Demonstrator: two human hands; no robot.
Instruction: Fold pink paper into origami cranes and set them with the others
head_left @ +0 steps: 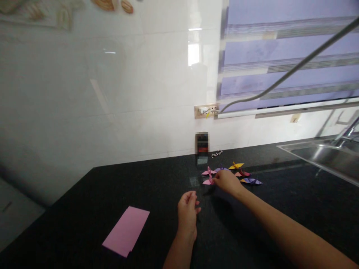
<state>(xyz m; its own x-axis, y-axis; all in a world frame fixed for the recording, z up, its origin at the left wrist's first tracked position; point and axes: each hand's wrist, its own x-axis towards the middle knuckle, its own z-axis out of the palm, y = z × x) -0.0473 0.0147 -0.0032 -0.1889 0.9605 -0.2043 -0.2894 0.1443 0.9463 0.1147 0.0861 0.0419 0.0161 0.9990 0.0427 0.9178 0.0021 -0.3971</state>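
Observation:
My right hand (pixel 226 181) reaches out over the black counter, its fingertips pinched on a pink origami crane (pixel 208 182). Just behind that one stands another pink crane (pixel 208 172), and a purple crane (pixel 221 169) is partly hidden by my hand. A yellow crane (pixel 236 165), a red crane (pixel 243 173) and a purple-and-yellow crane (pixel 252 181) sit to the right of it. My left hand (pixel 188 209) hovers at or rests on the counter, nearer to me, with its fingers curled in and nothing visible in them.
Pink paper (pixel 127 231) lies on the counter (pixel 84 209) at the left. A dark upright object (pixel 202 144), pixelated, leans on the wall beside a small beaded string (pixel 217 153). A cable runs from the wall socket (pixel 206 111). At the right is a metal sink (pixel 331 158).

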